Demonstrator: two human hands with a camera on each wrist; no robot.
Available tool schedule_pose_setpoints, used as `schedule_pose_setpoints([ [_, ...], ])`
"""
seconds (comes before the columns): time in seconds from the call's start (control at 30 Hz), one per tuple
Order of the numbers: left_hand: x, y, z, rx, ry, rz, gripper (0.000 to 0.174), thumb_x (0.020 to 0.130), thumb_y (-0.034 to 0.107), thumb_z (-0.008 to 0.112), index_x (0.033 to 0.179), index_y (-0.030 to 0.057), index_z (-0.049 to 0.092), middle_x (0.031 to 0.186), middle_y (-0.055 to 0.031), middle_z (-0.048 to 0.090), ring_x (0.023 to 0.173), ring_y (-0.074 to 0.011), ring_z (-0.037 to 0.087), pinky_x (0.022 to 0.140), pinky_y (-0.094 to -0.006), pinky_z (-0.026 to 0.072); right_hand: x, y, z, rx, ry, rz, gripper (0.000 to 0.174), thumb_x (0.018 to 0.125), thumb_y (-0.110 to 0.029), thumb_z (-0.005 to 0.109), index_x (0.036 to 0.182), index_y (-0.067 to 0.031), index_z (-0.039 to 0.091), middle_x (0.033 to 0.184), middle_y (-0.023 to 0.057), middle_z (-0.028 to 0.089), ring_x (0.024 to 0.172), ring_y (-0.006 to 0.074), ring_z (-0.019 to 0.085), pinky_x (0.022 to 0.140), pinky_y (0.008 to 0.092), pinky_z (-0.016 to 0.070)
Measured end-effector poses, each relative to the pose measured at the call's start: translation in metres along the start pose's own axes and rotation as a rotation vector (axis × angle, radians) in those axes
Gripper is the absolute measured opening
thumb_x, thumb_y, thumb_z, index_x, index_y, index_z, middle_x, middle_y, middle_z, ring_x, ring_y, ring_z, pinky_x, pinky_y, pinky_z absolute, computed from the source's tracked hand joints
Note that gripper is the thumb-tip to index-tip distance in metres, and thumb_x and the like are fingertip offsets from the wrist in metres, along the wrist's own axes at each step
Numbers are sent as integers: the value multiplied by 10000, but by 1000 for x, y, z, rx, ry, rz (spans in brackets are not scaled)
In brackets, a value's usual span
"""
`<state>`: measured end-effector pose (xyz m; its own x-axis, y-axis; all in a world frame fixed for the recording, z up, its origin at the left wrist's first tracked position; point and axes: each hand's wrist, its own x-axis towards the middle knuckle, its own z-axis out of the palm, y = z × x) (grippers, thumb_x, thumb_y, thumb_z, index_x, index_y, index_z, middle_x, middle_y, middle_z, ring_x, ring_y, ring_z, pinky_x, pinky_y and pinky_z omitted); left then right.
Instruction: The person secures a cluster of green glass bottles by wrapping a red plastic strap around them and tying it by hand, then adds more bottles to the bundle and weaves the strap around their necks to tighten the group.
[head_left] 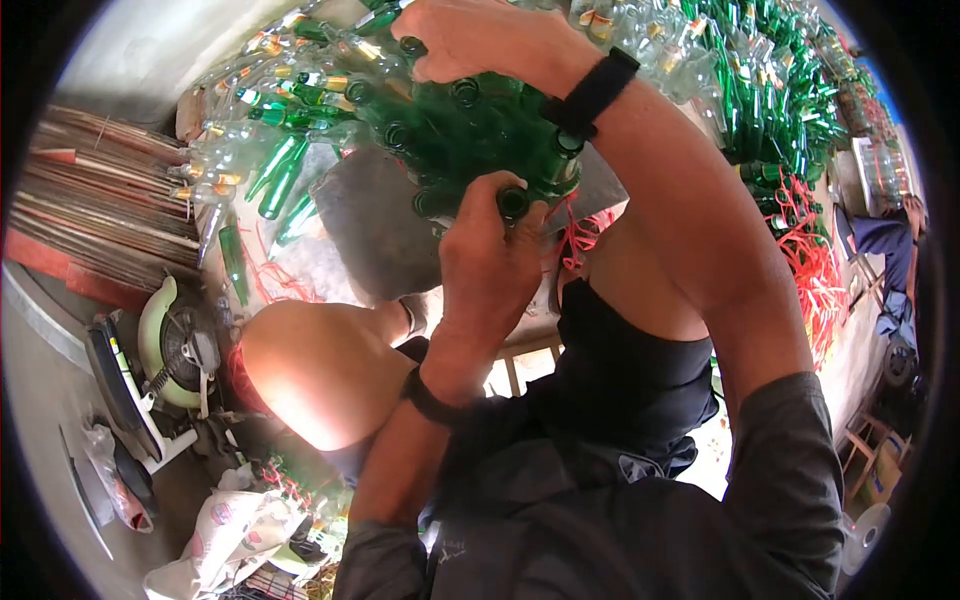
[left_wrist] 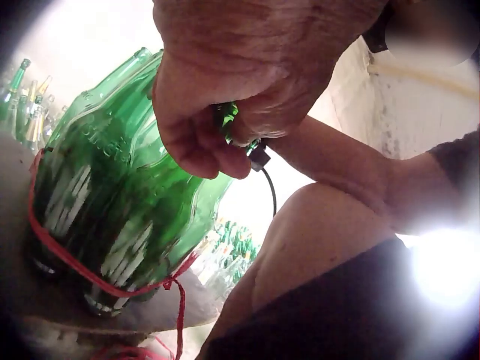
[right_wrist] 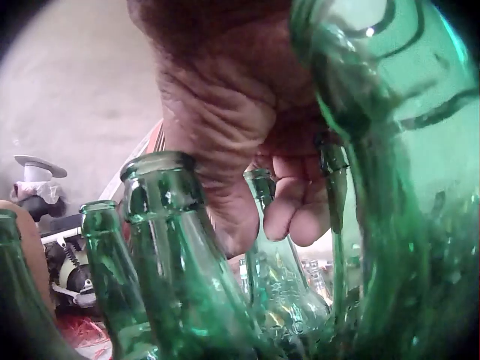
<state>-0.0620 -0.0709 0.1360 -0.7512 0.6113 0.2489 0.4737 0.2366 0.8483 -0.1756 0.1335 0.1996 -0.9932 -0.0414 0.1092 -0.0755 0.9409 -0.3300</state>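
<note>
A bundle of green glass bottles (left_wrist: 135, 165) stands upright in front of the person, with a red string (left_wrist: 90, 277) tied round its lower part. On the bundle's near side, the left hand (head_left: 490, 260) grips one bottle's neck (head_left: 513, 205), thumb and fingers on either side of the mouth. Reaching across to the far side, the right hand (head_left: 500, 42) has its thumb and fingers around another bottle neck (right_wrist: 260, 180). Other open bottle mouths (right_wrist: 159, 166) rise close beside the right hand. The bundle rests on a dark grey slab (head_left: 365, 225).
Many loose bottles (head_left: 760, 90) lie heaped behind the bundle and to the right. Red string (head_left: 810, 270) hangs in a tangle at right. Stacked wooden strips (head_left: 100, 210) and a fan (head_left: 180, 345) are at left. White sacks (head_left: 225, 535) lie at lower left. Another person (head_left: 890, 245) is at far right.
</note>
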Motion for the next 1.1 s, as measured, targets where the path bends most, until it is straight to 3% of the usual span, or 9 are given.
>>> schedule_pose_setpoints([
  [0.2, -1, 3, -2, -61, -34, -65, 218, 930, 40, 700, 1129, 40, 611, 815, -86, 687, 619, -103, 634, 561, -286, 506, 1, 3, 8, 8, -22, 42, 223, 818, -137, 725, 948, 44, 706, 951, 264, 701, 948, 417, 694, 813, 527, 547],
  [0.27, -1, 6, -4, -94, -48, -105, 217, 927, 43, 703, 1125, 35, 613, 822, -93, 692, 622, -110, 627, 572, -287, 503, 10, 16, 32, -11, 178, 25, 484, 709, -175, 746, 1189, -116, 714, 1044, 161, 741, 1024, 397, 704, 851, 550, 550],
  [0.4, 0, 8, -4, -56, -7, -33, 223, 922, 50, 710, 1124, 33, 616, 839, -107, 699, 638, -117, 625, 592, -289, 503, 3, 13, 22, -13, 153, -18, 475, 698, -188, 756, 1166, -119, 719, 1045, 156, 741, 1023, 403, 704, 847, 560, 547],
  [0.53, -1, 11, -4, -77, -35, -81, 238, 913, 52, 715, 1127, 32, 614, 888, -137, 706, 645, -149, 632, 628, -308, 510, 1, 12, 22, -44, 149, -28, 407, 693, -179, 750, 1090, -95, 731, 1044, 167, 740, 979, 422, 708, 827, 557, 554],
  [0.6, -2, 9, -3, -92, -37, -73, 241, 914, 44, 712, 1133, 31, 611, 923, -154, 709, 681, -189, 660, 651, -329, 521, -1, 13, 26, -26, 234, -62, 360, 692, -170, 744, 1036, -68, 722, 1019, 169, 740, 953, 433, 707, 801, 561, 554],
  [0.8, -2, 10, -3, -98, -49, -62, 249, 914, 25, 713, 1135, 22, 598, 957, -197, 699, 794, -287, 705, 714, -366, 543, -1, 10, 26, -58, 241, -46, 328, 701, -180, 758, 1003, -58, 726, 953, 192, 733, 937, 426, 702, 779, 555, 547],
  [0.9, -2, 8, -1, -86, -9, 13, 259, 908, 17, 716, 1137, 22, 595, 955, -203, 693, 794, -293, 707, 722, -369, 547, -3, 7, 22, -41, 236, -29, 303, 708, -186, 762, 979, -56, 725, 920, 201, 726, 918, 427, 698, 773, 551, 546],
  [1.1, -3, 10, -2, -113, -31, -30, 273, 901, 3, 714, 1145, 21, 594, 965, -205, 690, 791, -295, 711, 686, -360, 546, -4, 5, 24, -76, 252, -9, 298, 724, -200, 760, 982, -55, 726, 938, 194, 729, 947, 419, 697, 794, 542, 545],
])
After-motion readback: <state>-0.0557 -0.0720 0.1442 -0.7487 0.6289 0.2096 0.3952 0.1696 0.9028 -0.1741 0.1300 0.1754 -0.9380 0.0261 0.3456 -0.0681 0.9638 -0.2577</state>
